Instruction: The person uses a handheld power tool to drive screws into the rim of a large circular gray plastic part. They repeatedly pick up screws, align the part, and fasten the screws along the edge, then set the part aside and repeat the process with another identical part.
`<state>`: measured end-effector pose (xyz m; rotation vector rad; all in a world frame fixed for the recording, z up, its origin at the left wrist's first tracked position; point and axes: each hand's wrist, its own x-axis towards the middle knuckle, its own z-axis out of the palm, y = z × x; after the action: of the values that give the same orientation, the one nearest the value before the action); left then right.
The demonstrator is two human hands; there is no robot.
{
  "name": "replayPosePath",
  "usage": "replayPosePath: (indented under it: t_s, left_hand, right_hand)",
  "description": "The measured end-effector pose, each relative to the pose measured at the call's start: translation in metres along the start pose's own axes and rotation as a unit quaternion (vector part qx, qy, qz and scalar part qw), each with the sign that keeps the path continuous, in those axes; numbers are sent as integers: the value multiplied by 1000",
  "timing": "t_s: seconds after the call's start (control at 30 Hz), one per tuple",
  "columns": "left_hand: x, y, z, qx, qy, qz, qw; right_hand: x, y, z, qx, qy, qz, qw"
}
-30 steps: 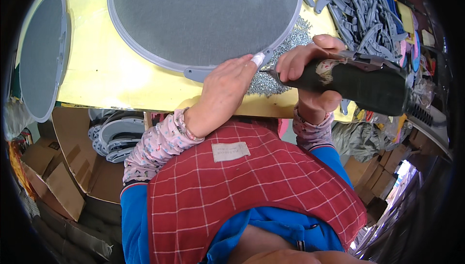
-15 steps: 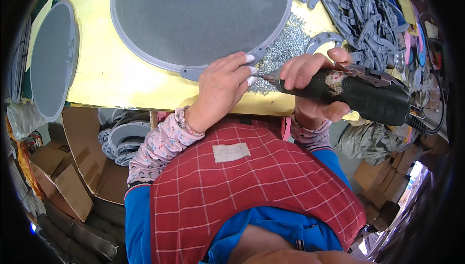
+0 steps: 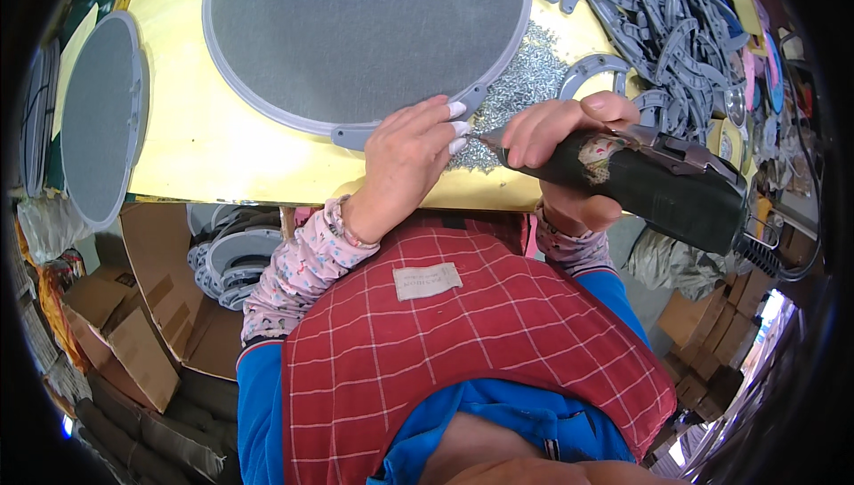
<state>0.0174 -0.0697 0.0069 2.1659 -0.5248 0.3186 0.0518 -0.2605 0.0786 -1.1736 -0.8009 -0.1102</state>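
Observation:
My right hand [image 3: 569, 143] is wrapped round a black electric screwdriver [image 3: 663, 187], whose tip points left. My left hand [image 3: 409, 147], with white coverings on its fingertips, is closed at the screwdriver's tip. Whatever the fingertips pinch there is too small to make out. Beside that hand, a curved grey plastic piece [image 3: 354, 136] lies along the near rim of a large round grey mesh panel [image 3: 365, 36]. The hand hides the middle of this piece. Just beyond the tip is a spread heap of small silvery screws [image 3: 525, 76].
A pile of curved grey plastic parts [image 3: 667, 32] fills the table's far right. Another round panel [image 3: 105, 120] leans at the left edge of the yellow tabletop [image 3: 205, 160]. Below stands an open cardboard box [image 3: 160, 280] beside several grey rings [image 3: 236, 263]. A coiled cord [image 3: 761, 254] trails from the screwdriver.
The screwdriver's rear end has dipped slightly toward me, while its tip stays at my left fingertips. My left hand has barely moved.

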Motion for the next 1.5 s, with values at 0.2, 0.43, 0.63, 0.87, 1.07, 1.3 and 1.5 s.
replayPosePath:
  t_s: [0.2,0.43,0.63,0.87,1.07,1.3,1.5]
  left_hand:
    - [3,2,-1,-2,-13,-1,1000]
    - [4,4,-7,-4,-31,3,1000]
    - [3,4,-9,-24,-34,4,999]
    - [3,2,-6,-26,-2,0,1000]
    - [2,5,-5,-36,6,-20,999]
    - [4,4,-4,-50,17,-36,998]
    - [4,2,4,-11,33,11,999]
  right_hand:
    - [3,-6,-3,-33,13,-1,999]
    - [23,-6,-4,-98,81,63,990]
    - [31,5,3,-110,99,151,977]
    - [36,22,-12,-45,27,176,983]
    - [47,41,-26,-4,-21,181,983]
    - [25,13,-15,41,-8,62,997]
    - [21,-1,8,33,-10,37,999]
